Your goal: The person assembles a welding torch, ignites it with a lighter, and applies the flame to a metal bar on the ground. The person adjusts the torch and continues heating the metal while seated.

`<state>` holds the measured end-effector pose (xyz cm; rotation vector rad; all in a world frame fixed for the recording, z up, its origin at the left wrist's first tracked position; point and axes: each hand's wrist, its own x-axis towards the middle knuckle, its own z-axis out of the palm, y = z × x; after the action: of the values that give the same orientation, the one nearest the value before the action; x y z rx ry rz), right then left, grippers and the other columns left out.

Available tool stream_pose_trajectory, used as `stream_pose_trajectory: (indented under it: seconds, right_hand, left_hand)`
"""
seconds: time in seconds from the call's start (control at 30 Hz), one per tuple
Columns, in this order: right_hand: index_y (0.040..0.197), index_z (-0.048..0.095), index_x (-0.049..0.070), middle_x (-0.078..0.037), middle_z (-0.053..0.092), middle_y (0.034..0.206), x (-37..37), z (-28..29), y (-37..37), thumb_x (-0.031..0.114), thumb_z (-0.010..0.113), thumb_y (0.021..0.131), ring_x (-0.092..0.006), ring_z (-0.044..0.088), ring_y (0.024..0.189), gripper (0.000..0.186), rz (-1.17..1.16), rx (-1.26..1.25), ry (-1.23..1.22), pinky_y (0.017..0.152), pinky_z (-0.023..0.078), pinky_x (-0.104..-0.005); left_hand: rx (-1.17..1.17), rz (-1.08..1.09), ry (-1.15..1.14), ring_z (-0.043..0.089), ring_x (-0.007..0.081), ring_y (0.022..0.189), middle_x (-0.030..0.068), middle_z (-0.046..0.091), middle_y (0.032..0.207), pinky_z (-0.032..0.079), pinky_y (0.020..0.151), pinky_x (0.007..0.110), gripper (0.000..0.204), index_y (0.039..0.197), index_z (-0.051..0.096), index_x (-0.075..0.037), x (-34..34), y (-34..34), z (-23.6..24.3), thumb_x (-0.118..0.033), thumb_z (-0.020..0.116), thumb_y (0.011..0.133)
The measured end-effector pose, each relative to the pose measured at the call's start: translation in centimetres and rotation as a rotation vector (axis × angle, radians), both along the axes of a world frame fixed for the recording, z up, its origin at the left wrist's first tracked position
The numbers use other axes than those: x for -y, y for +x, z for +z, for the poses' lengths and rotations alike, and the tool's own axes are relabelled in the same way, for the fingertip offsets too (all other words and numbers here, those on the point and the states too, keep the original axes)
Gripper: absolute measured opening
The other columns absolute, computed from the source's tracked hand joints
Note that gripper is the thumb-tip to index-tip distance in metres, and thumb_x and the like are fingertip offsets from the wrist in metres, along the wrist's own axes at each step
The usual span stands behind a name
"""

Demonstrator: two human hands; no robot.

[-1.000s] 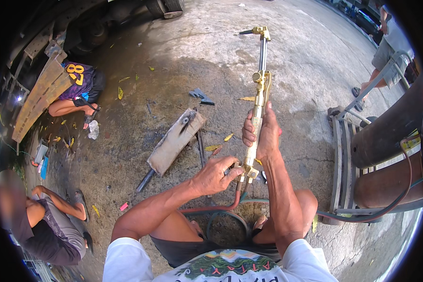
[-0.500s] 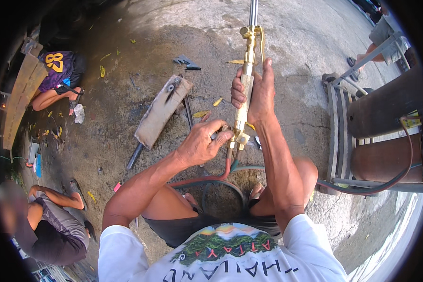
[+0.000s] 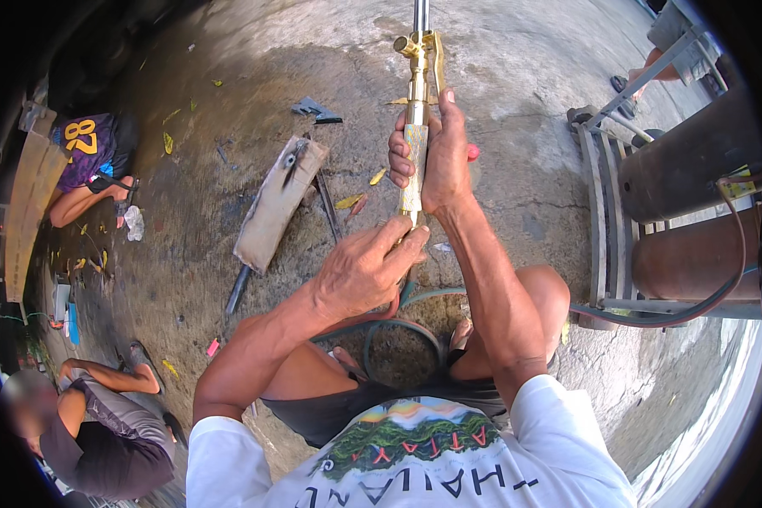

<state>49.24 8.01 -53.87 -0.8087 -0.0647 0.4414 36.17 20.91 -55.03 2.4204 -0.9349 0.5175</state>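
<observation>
A brass cutting torch [image 3: 416, 144] with a patterned grip points away from me, its steel tubes running out past the upper edge. My right hand [image 3: 447, 165] is wrapped around the grip, thumb lying along it beneath the brass lever [image 3: 438, 63]. At the torch's near end, my left hand [image 3: 366, 264] pinches the valve area with thumb and fingers; the knob there is hidden under them. A red hose [image 3: 371, 318] and a green hose [image 3: 436, 295] lead down from that end between my knees.
A rusty metal plate [image 3: 281, 203] lies left of the torch, with a dark pipe [image 3: 238, 289] by it. Large cylinders [image 3: 686, 178] rest on a metal cart [image 3: 605, 229] at right. Two people, one in a purple shirt [image 3: 89, 152], one in dark clothes [image 3: 102, 449], sit at left.
My left hand has shifted from the knob on the torch's left side to cover its near end. The torch sits slightly further left in view, as the whole view has shifted too.
</observation>
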Motion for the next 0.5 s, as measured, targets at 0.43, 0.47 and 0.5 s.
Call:
stream_pose_trajectory:
  seconds: [0.43, 0.47, 0.5]
  right_hand:
    - [0.091, 0.047, 0.008, -0.002, 0.044, 0.061, 0.01, -0.02, -0.17, 0.076, 0.030, 0.097, -0.0112, 0.038, 0.040, 0.071, 0.027, 0.018, 0.008, 0.037, 0.035, -0.0281]
    - [0.091, 0.047, 0.008, -0.002, 0.044, 0.061, 0.02, -0.15, -0.09, 0.078, 0.029, 0.097, -0.0111, 0.038, 0.040, 0.072, 0.039, 0.030, -0.010, 0.037, 0.035, -0.0279]
    - [0.091, 0.047, 0.008, -0.002, 0.044, 0.061, 0.08, -0.44, 0.01, 0.079, 0.028, 0.096, -0.0111, 0.038, 0.040, 0.074, 0.050, 0.042, -0.029, 0.037, 0.035, -0.0277]
  left_hand:
    - [0.043, -0.038, 0.038, 0.070, 0.0252, 0.078, 0.0119, 0.064, 0.108, 0.058, 0.067, 0.035, 0.041, 0.122, 0.067, -0.003, 0.13, 0.22, -0.19, -0.013, 0.077, 0.084]
    - [0.035, -0.038, 0.051, 0.070, 0.0252, 0.078, 0.0118, 0.064, 0.108, 0.058, 0.067, 0.035, 0.041, 0.122, 0.067, -0.003, 0.05, 0.17, -0.11, -0.014, 0.078, 0.084]
    - [0.027, -0.038, 0.063, 0.070, 0.0252, 0.078, 0.0117, 0.064, 0.108, 0.058, 0.067, 0.035, 0.042, 0.122, 0.067, -0.003, 0.00, 0.11, -0.02, -0.015, 0.078, 0.083]
